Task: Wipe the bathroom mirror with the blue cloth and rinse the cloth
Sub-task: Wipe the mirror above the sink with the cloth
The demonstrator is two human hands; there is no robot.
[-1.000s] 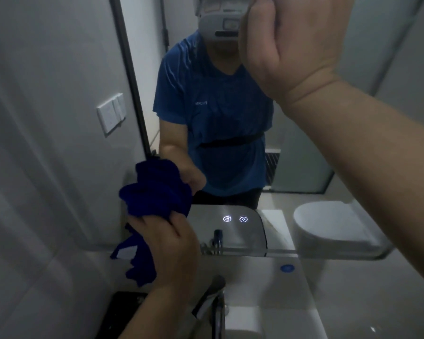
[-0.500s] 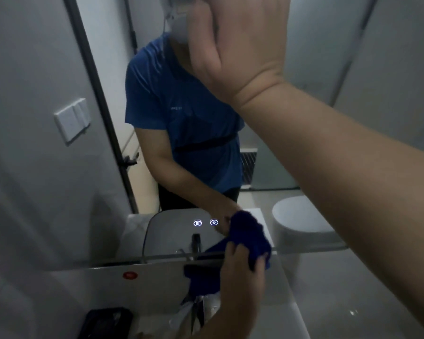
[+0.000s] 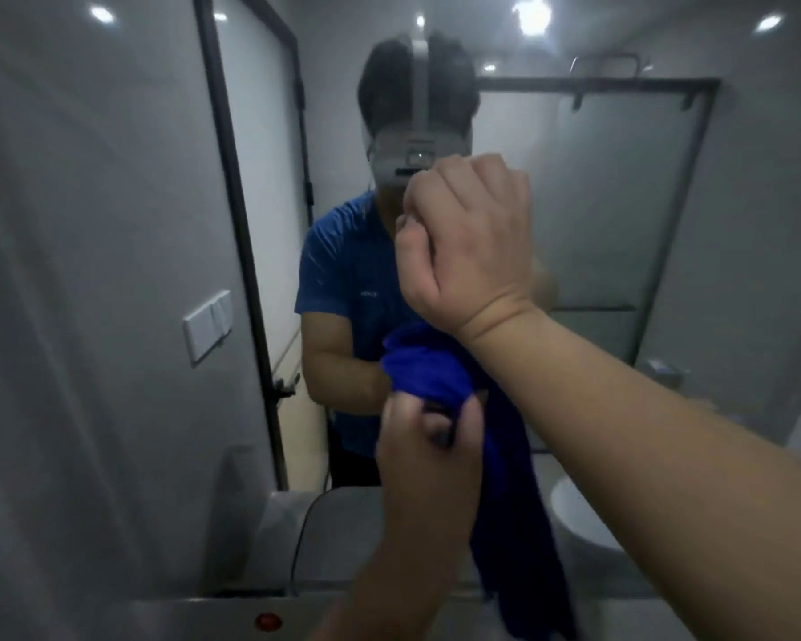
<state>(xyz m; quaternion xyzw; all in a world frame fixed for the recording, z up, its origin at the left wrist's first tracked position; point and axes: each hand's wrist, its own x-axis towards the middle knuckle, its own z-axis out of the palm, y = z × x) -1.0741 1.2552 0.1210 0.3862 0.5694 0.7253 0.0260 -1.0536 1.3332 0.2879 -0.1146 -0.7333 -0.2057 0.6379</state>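
Observation:
The bathroom mirror [image 3: 112, 224] fills most of the head view and reflects a person in a blue shirt. My left hand [image 3: 428, 444] grips the bunched blue cloth [image 3: 424, 370] and presses it against the glass at the centre; a long tail of the cloth hangs down to the right of my forearm. My right hand [image 3: 470, 245] is a closed fist held up in front of the mirror, just above the cloth, its forearm crossing from the lower right. I see nothing in that fist.
The mirror's bottom edge [image 3: 232, 592] runs above a grey ledge with a small red dot [image 3: 265, 621]. Reflected in the glass are a black-framed door [image 3: 246, 252], a wall switch [image 3: 207, 326], a shower screen [image 3: 620, 215] and a white toilet [image 3: 579, 515].
My left hand has carried the cloth from the mirror's lower edge up to its centre. The view has tilted upward, so the sink and tap have dropped out of sight.

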